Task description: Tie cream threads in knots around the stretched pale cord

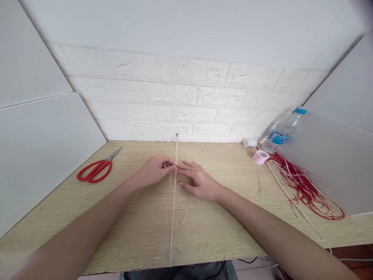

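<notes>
A pale pink cord (174,210) runs from a small dark fixing (177,134) at the wall's foot, straight over the table towards me. Its far stretch, next to the wall, looks thicker and knotted. My left hand (155,170) is closed in a pinch on a thin pink thread at the cord's left side, and a small loop of thread (169,177) hangs below the fingertips. From the right, my right hand (199,179) reaches the cord with fingers stretched and thumb apart. Its fingertips are at the cord. A loose thread end (186,212) trails below that hand.
Red-handled scissors (97,169) lie at the left. On the right are a pink thread spool (260,157), a white spool (250,142), a water bottle (281,134) and a heap of red and pink cords (305,186). White brick-patterned wall (186,95) bounds the wooden table (140,233).
</notes>
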A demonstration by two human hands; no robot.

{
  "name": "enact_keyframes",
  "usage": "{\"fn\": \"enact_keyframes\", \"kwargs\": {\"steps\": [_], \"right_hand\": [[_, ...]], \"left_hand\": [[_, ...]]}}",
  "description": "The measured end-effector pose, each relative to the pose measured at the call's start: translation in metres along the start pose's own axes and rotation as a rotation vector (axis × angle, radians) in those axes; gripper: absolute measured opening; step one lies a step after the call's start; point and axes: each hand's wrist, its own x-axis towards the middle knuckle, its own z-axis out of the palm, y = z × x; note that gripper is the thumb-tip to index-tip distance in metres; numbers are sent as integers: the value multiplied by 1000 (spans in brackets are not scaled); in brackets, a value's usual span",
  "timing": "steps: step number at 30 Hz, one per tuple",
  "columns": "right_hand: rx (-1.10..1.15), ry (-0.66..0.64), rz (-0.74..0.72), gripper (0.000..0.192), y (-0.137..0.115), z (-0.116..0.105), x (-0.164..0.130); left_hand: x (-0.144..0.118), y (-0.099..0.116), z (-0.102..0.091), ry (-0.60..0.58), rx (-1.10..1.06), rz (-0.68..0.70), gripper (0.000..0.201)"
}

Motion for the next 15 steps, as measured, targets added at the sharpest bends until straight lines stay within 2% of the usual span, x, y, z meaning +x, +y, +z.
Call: {"fn": "enact_keyframes", "kwargs": {"steps": [3, 10, 15], "right_hand": [[-4, 2, 5, 52, 1, 1, 0], [6, 144, -6, 44, 6, 3, 0], [26, 229, -46, 41, 5, 2, 1]], "left_hand": [[0, 2, -1, -10, 5, -15, 31], [-1, 4, -1, 28, 17, -35, 31], [-4, 9, 1, 64, 16, 25, 36]]}}
